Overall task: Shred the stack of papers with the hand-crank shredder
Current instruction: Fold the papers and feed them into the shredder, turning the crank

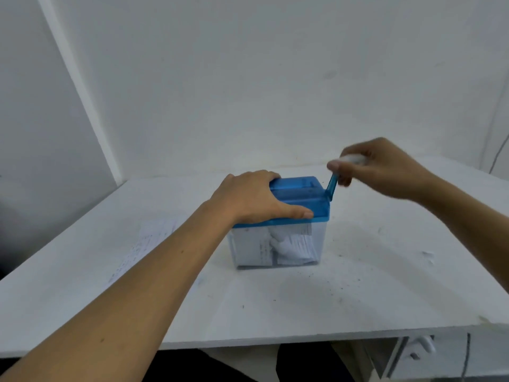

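"Shredder [278, 224] first: where does it sit?"

"Mid-bench [303, 299], a little towards the far side, upright, with its blue lid [300, 197] seated on the clear bin [316, 244]. Printed paper [286, 246] hangs and bunches inside the bin, under the lid."

"Why is the left hand [253, 198] on top?"

"To pin it down, I'd say. The fingers wrap over the lid's far edge and the thumb lies along the near edge, so it clasps the shredder. The box looks light, and cranking would likely rock or slide it otherwise."

"And the right hand [382, 169]?"

"It is curled round the pale knob of the crank [332, 186], which rises from the lid's right end and tilts up and to the right. The hand is blurred, which suggests turning."

"Anything left to feed?"

"A few printed papers [148, 238] lie flat on the bench to the left, partly hidden by the forearm and close to that hand. No sheet shows above the slot, so I judge another goes in soon."
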### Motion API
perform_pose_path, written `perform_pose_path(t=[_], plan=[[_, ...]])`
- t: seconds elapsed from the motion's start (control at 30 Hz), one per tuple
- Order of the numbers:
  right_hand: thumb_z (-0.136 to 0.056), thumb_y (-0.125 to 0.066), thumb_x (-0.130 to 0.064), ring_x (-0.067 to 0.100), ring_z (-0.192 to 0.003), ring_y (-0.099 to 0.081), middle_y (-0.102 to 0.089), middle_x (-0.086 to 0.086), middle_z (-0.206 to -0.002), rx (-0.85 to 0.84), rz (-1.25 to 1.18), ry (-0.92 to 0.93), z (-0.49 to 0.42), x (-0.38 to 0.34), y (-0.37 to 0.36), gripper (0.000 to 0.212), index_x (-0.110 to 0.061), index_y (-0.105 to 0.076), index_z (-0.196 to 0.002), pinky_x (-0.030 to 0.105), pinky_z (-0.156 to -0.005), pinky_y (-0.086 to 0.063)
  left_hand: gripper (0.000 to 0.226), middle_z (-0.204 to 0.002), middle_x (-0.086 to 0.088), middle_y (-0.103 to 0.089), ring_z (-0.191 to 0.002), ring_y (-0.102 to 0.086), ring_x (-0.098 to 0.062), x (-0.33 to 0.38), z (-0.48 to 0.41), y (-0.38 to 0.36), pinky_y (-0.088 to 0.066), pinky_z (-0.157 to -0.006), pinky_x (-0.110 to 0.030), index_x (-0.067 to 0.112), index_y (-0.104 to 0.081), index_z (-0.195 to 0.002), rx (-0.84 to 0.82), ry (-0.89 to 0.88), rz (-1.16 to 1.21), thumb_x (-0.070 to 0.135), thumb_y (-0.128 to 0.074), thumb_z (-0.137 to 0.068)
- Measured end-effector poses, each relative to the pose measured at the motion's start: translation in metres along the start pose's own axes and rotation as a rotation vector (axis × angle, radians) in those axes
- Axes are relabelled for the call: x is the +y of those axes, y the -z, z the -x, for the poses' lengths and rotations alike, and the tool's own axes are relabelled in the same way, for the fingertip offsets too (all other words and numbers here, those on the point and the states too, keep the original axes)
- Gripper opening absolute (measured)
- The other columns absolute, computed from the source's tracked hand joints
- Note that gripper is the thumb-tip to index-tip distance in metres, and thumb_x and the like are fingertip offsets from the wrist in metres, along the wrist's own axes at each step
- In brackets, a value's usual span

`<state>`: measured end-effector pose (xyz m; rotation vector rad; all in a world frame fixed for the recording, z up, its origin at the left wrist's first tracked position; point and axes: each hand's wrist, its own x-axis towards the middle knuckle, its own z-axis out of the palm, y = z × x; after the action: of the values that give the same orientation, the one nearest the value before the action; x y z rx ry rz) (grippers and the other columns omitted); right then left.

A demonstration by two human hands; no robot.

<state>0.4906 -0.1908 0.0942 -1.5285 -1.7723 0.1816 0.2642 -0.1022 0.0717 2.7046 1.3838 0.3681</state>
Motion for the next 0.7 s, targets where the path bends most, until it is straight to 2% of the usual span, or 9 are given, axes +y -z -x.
perform_pose_path(t=[0.07, 0.17, 0.33, 0.4, 0.47, 0.53, 0.63, 0.7], plan=[[-0.087, -0.065, -0.053, 0.003, -0.062, -0.065, -0.071, -0.004, -0.070, 0.070, -0.011, 0.007, -0.014, 0.009, -0.008, 0.035, -0.019, -0.070, -0.080, 0.014, -0.058, -0.045, 0.096, -0.128, 0.018, -0.056, -0.099, -0.048, -0.012, 0.000, 0.000, 0.000, -0.037, -0.087, -0.034, 0.039, -0.046, -0.141, -0.002, 0.010, 0.001, 0.094, -0.055, -0.062], [-0.089, -0.072, -0.038, 0.013, -0.065, -0.069, -0.070, -0.002, -0.083, 0.159, -0.151, 0.001, -0.032, 0.023, -0.021, 0.023, -0.018, -0.061, -0.091, 0.025, -0.061, -0.052, 0.094, -0.127, 0.017, -0.058, -0.100, -0.052, -0.013, 0.001, 0.000, -0.001, -0.039, -0.088, -0.036, 0.039, -0.048, -0.137, -0.008, 0.003, -0.012, 0.095, -0.053, -0.062], [-0.091, -0.071, -0.029, 0.014, -0.059, -0.064, -0.068, 0.001, -0.077, 0.249, -0.226, -0.056, -0.044, 0.035, -0.047, 0.025, -0.014, -0.055, -0.081, 0.027, -0.054, -0.053, 0.095, -0.127, 0.018, -0.058, -0.101, -0.053, -0.013, 0.000, -0.001, -0.002, -0.039, -0.087, -0.035, 0.039, -0.048, -0.137, -0.004, 0.002, -0.017, 0.096, -0.053, -0.061], [-0.093, -0.068, -0.027, 0.010, -0.056, -0.062, -0.068, 0.004, -0.073, 0.222, -0.252, -0.155, -0.041, 0.045, -0.061, 0.025, -0.012, -0.055, -0.077, 0.030, -0.052, -0.053, 0.094, -0.123, 0.020, -0.058, -0.100, -0.053, -0.012, 0.000, -0.001, -0.001, -0.039, -0.086, -0.034, 0.041, -0.049, -0.136, -0.006, 0.009, 0.006, 0.096, -0.054, -0.060], [-0.094, -0.061, -0.014, 0.003, -0.047, -0.056, -0.063, 0.005, -0.064, 0.105, -0.170, -0.281, -0.030, 0.058, -0.079, 0.022, -0.006, -0.058, -0.073, 0.027, -0.049, -0.047, 0.089, -0.118, 0.022, -0.059, -0.098, -0.055, -0.011, 0.000, 0.000, -0.002, -0.040, -0.085, -0.033, 0.041, -0.051, -0.132, 0.012, 0.001, 0.008, 0.095, -0.054, -0.061], [-0.093, -0.051, -0.005, 0.010, -0.049, -0.053, -0.060, 0.005, -0.061, -0.016, -0.160, -0.438, -0.008, 0.068, -0.104, 0.029, -0.004, -0.059, -0.066, 0.023, -0.049, -0.041, 0.086, -0.113, 0.023, -0.058, -0.096, -0.056, -0.010, 0.001, 0.000, -0.003, -0.041, -0.085, -0.033, 0.040, -0.052, -0.131, 0.016, -0.002, -0.003, 0.094, -0.055, -0.063], [-0.097, -0.048, -0.011, 0.013, -0.049, -0.048, -0.059, 0.006, -0.061, 0.024, -0.192, -0.525, 0.012, 0.070, -0.113, 0.038, -0.008, -0.055, -0.060, 0.016, -0.043, -0.035, 0.086, -0.113, 0.023, -0.058, -0.096, -0.056, -0.010, 0.001, 0.000, -0.003, -0.041, -0.085, -0.033, 0.040, -0.052, -0.131, 0.026, -0.007, -0.011, 0.094, -0.054, -0.064], [-0.098, -0.051, -0.017, 0.014, -0.054, -0.055, -0.065, 0.011, -0.071, -0.034, -0.206, -0.559, 0.012, 0.067, -0.105, 0.033, -0.004, -0.063, -0.069, 0.017, -0.048, -0.041, 0.085, -0.112, 0.023, -0.058, -0.096, -0.056, -0.010, 0.000, -0.001, -0.003, -0.042, -0.086, -0.033, 0.040, -0.052, -0.130, 0.014, -0.008, -0.007, 0.094, -0.054, -0.064]])
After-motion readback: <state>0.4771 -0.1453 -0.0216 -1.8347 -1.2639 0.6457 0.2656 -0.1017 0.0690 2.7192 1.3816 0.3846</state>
